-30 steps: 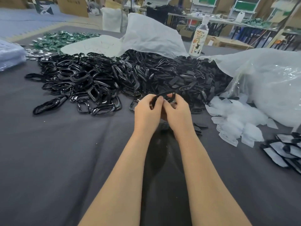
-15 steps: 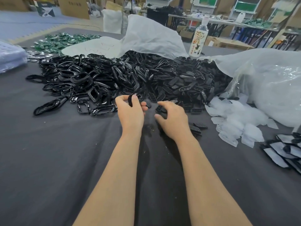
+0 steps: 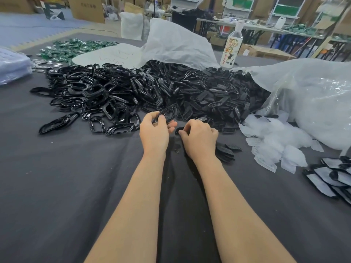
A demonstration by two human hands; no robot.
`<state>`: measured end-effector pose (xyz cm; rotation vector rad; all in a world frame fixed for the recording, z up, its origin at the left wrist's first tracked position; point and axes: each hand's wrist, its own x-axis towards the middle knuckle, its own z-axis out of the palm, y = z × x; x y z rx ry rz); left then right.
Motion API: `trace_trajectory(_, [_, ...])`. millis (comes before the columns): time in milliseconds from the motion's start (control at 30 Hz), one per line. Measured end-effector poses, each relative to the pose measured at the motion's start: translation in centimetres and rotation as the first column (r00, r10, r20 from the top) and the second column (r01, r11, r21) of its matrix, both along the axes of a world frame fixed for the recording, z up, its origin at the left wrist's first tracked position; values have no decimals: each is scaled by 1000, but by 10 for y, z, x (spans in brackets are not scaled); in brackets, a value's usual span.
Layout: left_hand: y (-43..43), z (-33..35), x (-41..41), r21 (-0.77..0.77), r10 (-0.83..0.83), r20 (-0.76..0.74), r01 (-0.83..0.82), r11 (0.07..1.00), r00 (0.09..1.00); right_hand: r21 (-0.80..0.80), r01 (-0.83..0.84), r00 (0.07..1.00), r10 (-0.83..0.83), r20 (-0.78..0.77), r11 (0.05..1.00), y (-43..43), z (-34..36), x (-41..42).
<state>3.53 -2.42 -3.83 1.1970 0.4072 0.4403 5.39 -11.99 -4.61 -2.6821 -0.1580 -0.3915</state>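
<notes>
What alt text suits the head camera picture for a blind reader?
The left hand holds a black plastic frame and the right hand pinches a small black piece, above a dark table heaped with black parts.

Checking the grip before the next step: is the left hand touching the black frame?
Touching. The head view shows the left hand pinching the black frame between thumb and fingers, with no gap at its near edge.

We see a blk frame (image 3: pixel 168 114), blk insert (image 3: pixel 177 131), glossy blk pile (image 3: pixel 114 92), dk grey cloth (image 3: pixel 76 186), green bits (image 3: pixel 76 47), white bags (image 3: pixel 176 44), white bottle (image 3: pixel 231 48) w/ orange-flower print.
</notes>
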Motion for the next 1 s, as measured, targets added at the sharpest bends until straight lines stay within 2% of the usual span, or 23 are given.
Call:
trace_trajectory(100, [0,0,-1,0,7,-4,-7,1000,1000,64,-46,999,47,-12,997,1,2,1])
trace_trajectory(133, [1,-1,-1,7,8,-6,-8,1000,1000,131,-66,998,68,-11,989,-1,4,1])
trace_trajectory(200, [1,-2,0,16,-1,-3,1,1000,1000,364,-87,996,84,23,927,-10,9,2])
trace_trajectory(233, [1,-2,1,24,-14,0,14,1000,1000,511,-88,996,80,37,855,-16,13,2])
trace_trajectory(300, [-1,-2,2,53,-55,-1,55,997,998,762,-98,992,129,19,641,-28,20,1])
trace_trajectory(367, [-5,-3,3,76,-95,0,94,993,996,880,-105,975,223,-1,463,-34,21,-1])
trace_trajectory(433, [-9,-4,3,92,-119,2,119,989,993,921,-104,964,264,1,376,-33,19,-5])
trace_trajectory(800, [-12,-4,2,159,-139,-51,145,977,989,972,8,974,219,-61,234,-22,16,-8])
trace_trajectory(833, [-12,-3,2,157,-137,-54,144,977,989,967,-6,973,223,-53,256,-22,15,-7])
trace_trajectory(933, [-13,-2,1,127,-132,-58,139,982,990,878,-57,976,212,-51,476,-25,13,-4])
trace_trajectory(1000, [-13,-1,0,122,-129,-66,136,983,989,850,-74,975,217,-48,522,-26,13,-4])
